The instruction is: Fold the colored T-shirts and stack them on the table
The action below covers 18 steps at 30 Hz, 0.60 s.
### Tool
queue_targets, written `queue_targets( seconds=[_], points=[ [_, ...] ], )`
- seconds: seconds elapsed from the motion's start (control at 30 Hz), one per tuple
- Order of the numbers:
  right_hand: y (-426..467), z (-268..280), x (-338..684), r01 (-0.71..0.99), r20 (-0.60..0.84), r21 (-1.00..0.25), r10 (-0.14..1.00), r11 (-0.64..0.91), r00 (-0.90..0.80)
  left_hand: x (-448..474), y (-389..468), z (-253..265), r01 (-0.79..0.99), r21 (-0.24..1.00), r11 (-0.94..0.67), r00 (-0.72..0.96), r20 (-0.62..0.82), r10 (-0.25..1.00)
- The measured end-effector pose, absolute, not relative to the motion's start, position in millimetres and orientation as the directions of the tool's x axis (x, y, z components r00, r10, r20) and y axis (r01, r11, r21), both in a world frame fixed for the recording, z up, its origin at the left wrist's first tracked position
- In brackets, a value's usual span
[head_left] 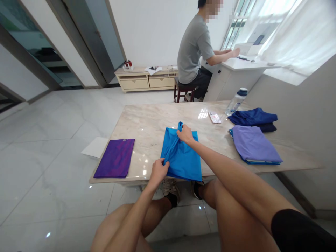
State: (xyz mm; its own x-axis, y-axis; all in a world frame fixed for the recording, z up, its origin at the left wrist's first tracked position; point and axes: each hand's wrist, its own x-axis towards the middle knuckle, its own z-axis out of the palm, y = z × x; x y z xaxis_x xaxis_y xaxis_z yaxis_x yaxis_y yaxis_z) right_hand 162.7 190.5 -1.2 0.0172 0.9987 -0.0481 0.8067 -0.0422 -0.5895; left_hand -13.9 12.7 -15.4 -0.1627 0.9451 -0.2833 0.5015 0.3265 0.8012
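Observation:
A bright blue cloth (186, 164) lies on the table in front of me, a gathered fold running diagonally across it. My left hand (159, 170) pinches the lower left end of that fold near the table's front edge. Higher up, my right hand (186, 134) is closed on the fold's other end, and a small tuft of blue fabric sticks up past the fingers. Left of the blue cloth rests a flat, folded purple cloth (114, 158), which neither hand touches.
On the marble-patterned table (147, 115) are a phone (214, 117), a water bottle (236, 102), a dark blue cloth pile (254, 117) and a lavender folded cloth (256, 143) atop blue ones. Beyond, a person in grey (194, 49) sits on a stool at a white desk (236, 75).

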Motion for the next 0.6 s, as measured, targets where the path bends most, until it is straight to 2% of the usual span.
queue_targets(
  seconds=[0.1,0.23,0.47,0.6],
  points=[
    [202.2,-7.5,148.2,0.82,-0.109,-0.57,0.994,-0.047,-0.019,-23.7,9.1,-28.9,0.477,0.791,0.383,-0.145,-0.359,0.922],
    [223.9,-10.6,149.6,0.853,-0.064,-0.521,0.994,0.044,-0.09,-27.0,6.2,-36.8,0.469,0.788,0.399,-0.115,-0.394,0.912],
    [244.0,-29.5,157.0,0.881,-0.04,-0.441,0.977,0.17,-0.209,-28.6,4.8,-28.5,0.68,0.684,0.264,-0.085,-0.285,0.955],
    [247.2,-41.2,153.3,0.892,-0.011,-0.411,0.978,0.185,-0.208,-29.9,4.1,-18.5,0.743,0.614,0.265,-0.083,-0.309,0.947]
  ],
)
